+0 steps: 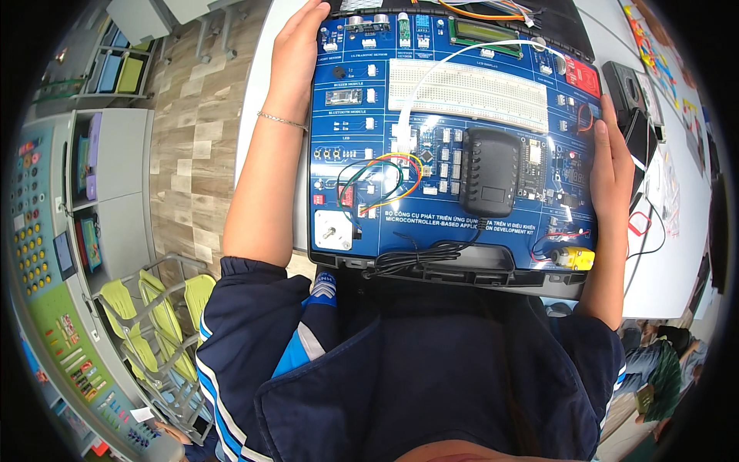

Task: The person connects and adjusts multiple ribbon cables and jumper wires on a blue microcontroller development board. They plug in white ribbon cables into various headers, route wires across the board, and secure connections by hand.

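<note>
Left hand: the left hand [296, 58] lies flat along the left edge of the blue electronics board [454, 146], fingers stretched toward its far corner, gripping the side; a thin silver bracelet [282, 120] circles the wrist.
Right hand: the right hand [612, 165] presses against the board's right edge, fingers wrapped round the side, holding it.
Board position: held between both hands, its near edge against the person's dark blue jacket [408, 369], its far part over the white table [670, 254].
Board surface: glossy blue panel split by thin white lines into labelled rectangles, small white text under each module and a white printed title line near the lower middle.
Parts on it: a white, finely dotted breadboard [469, 92] at top centre; a green-framed display [485, 35] above it; a black ribbed plastic power adapter [489, 171] lying in the middle, its black cable [416, 258] bundled at the near edge; red, green and yellow jumper wires [381, 181] looping at left; a square silver motor [333, 229] at lower left; a yellow block [576, 258] at lower right.
Beside it: a black box [627, 92] just beyond the right hand.
Room: wood-pattern floor [192, 138], lime-green chairs [165, 316] at lower left.
</note>
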A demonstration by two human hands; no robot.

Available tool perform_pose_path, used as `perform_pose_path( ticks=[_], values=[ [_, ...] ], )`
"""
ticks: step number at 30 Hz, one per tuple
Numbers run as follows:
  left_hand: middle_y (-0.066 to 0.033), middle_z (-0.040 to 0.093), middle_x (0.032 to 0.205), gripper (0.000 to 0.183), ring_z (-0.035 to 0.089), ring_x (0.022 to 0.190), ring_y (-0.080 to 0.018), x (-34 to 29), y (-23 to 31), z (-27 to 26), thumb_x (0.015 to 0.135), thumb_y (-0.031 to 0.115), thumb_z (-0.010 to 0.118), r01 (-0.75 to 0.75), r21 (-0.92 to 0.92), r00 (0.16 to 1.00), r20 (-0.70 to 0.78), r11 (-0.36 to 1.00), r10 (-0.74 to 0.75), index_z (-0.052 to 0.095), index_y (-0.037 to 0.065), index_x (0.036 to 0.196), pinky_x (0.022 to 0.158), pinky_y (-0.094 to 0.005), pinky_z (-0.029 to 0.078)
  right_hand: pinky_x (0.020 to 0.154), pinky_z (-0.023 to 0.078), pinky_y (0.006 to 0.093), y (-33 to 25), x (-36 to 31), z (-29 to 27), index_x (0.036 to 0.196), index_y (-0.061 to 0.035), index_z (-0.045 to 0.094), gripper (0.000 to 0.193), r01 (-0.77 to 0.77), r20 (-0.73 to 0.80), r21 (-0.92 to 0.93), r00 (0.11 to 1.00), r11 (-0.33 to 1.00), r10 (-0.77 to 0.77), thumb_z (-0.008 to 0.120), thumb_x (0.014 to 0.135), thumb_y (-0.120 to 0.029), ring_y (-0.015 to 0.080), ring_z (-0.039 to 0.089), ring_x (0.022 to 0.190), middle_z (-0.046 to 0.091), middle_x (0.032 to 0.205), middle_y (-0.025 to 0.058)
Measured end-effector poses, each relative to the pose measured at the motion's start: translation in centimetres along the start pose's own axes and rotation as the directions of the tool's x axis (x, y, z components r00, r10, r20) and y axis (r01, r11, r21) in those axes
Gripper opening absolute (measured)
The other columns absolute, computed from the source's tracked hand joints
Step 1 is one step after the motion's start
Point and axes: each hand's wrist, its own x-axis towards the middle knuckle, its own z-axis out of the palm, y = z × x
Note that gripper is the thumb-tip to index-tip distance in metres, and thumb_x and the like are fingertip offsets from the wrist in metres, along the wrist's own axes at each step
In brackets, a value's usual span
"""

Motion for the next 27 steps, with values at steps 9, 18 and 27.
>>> perform_pose_path(
  ticks=[9, 18, 27],
  values=[
    [-0.0096, 0.069, 0.125, 0.051, 0.066, 0.105, -0.0102, 0.09, -0.06, -0.04, 0.101, 0.024, 0.063, 0.014, -0.041, 1.0, 0.029, 0.999, -0.013, 0.055, 0.0, 0.145, 0.09, -0.0231, 0.052, 0.114, 0.038, 0.0338, -0.17, 0.0, 0.03, 0.148, -0.0019, 0.052, 0.049, 0.004, -0.002, -0.003, 1.0, 1.0, -0.004, 0.046, 0.109, -0.031, 0.0286, 0.054, 0.138, 0.055, 0.149, 0.0205],
    [-0.0106, 0.068, 0.128, 0.051, 0.066, 0.107, -0.0113, 0.11, -0.09, -0.21, 0.102, 0.024, 0.063, 0.016, -0.002, 1.0, 0.022, 1.0, -0.016, 0.055, -0.001, 0.145, 0.092, -0.0237, 0.052, 0.112, 0.04, 0.0336, -0.2, -0.05, 0.03, 0.148, -0.0034, 0.052, 0.049, 0.001, 0.002, -0.002, 1.0, 1.0, -0.001, 0.047, 0.109, -0.032, 0.0283, 0.055, 0.136, 0.056, 0.148, 0.0204],
    [-0.0132, 0.065, 0.135, 0.051, 0.064, 0.115, -0.0139, -0.26, 0.26, 0.32, 0.102, 0.024, 0.062, -0.005, -0.01, 1.0, 0.016, 1.0, 0.005, 0.054, -0.002, 0.145, 0.096, -0.0252, 0.051, 0.112, 0.041, 0.0339, -0.33, -0.06, -0.01, 0.149, -0.005, 0.052, 0.049, -0.009, 0.005, -0.017, 1.0, 1.0, 0.009, 0.047, 0.109, -0.032, 0.0282, 0.056, 0.136, 0.057, 0.147, 0.0207]
  ],
)
